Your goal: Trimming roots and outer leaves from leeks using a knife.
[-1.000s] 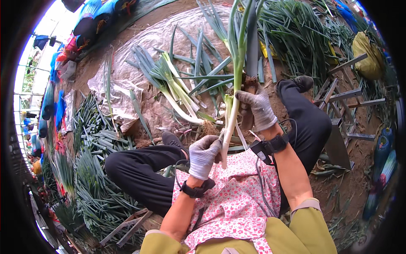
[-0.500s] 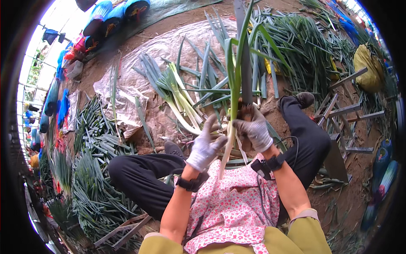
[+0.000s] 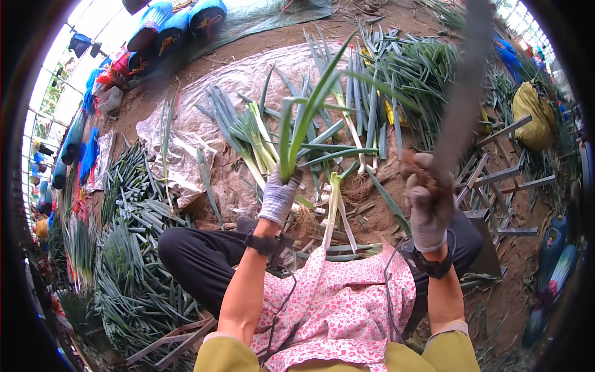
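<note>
My left hand (image 3: 281,197), in a grey-white work glove, is closed round long green leek leaves (image 3: 307,127) that fan upward; their lower end is hidden in the fist. On my right, my gloved right hand (image 3: 429,208) grips the dark handle of a long, broad-bladed knife (image 3: 463,93), its blade pointing up and blurred by motion. Between the hands, a pale leek stem (image 3: 333,208) with a short green top stands against my apron, apart from both hands. Beyond my left hand lies a small bunch of leeks (image 3: 251,133) with white stalks.
A pale plastic sheet (image 3: 180,136) lies on the soil ahead, with loose leeks over it. Heaps of green leaves (image 3: 142,273) lie at left, and a big leek pile (image 3: 412,80) at far right. Metal frames (image 3: 502,177) and a yellow sack (image 3: 534,115) stand at right.
My hands have moved apart: the left shifted left with the green leaves, the right swung right with the knife. The pale stem is now separate from the leaves in my left hand.
</note>
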Tool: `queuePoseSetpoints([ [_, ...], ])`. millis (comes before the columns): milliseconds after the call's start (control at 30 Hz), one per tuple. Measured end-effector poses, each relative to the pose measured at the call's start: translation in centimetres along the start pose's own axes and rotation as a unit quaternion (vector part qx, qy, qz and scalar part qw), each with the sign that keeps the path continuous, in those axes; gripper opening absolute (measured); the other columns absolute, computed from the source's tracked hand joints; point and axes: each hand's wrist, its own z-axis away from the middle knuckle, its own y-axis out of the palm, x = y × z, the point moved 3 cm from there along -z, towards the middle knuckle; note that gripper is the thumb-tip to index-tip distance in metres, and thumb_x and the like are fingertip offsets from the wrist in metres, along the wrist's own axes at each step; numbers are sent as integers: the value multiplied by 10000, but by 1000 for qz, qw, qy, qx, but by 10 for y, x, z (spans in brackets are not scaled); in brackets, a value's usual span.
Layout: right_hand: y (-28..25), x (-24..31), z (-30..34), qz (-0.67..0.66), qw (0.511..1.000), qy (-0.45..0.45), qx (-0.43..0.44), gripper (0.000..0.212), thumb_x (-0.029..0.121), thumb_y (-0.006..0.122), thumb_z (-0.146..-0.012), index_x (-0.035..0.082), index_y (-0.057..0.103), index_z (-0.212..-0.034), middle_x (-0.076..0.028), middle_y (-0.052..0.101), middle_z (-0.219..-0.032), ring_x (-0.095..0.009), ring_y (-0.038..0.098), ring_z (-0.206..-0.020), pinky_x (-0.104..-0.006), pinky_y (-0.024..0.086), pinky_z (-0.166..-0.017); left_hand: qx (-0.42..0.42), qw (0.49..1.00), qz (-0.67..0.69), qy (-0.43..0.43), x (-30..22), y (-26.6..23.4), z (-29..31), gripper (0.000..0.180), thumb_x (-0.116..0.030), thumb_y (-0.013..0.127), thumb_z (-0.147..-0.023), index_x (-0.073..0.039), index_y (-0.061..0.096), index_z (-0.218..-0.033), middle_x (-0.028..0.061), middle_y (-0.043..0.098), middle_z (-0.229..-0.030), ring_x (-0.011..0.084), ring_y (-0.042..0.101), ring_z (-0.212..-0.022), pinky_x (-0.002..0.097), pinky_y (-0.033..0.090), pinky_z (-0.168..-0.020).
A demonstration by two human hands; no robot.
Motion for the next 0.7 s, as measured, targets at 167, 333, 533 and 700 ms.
queuePoseSetpoints([
  [167,5,10,5,32,998,23,57,535,269,769,-1066,-89,603,-1428,-140,742,-1177,-193,691,-902,-302,540,-736,40,997,-69,13,1,23,5,370,-206,789,-1081,-41,712,-1403,14,761,-1077,105,637,-944,294,551,-858],
  [333,-40,-107,57,494,704,331,388,455,384,772,-1046,6,680,-1283,-245,767,-1063,-414,733,-992,-478,574,-837,-8,998,-57,37,2,-2,3,369,-143,770,-1058,-85,710,-1417,83,797,-1069,136,666,-919,328,571,-861],
  [533,-22,-105,61,396,829,337,208,455,426,762,-1064,18,689,-1252,-296,772,-1011,-481,759,-972,-533,575,-831,-119,982,138,54,-32,-41,-17,160,-201,788,-1084,-75,765,-1181,-60,670,-812,62,556,-645,279,446,-525],
  [700,22,-73,58,242,921,290,99,403,332,743,-1102,-30,653,-1255,-237,795,-984,-334,790,-800,-451,586,-708,-173,915,352,98,-76,-99,-16,220,-294,748,-1109,-114,656,-1021,-38,554,-667,81,508,-502,279,433,-459],
])
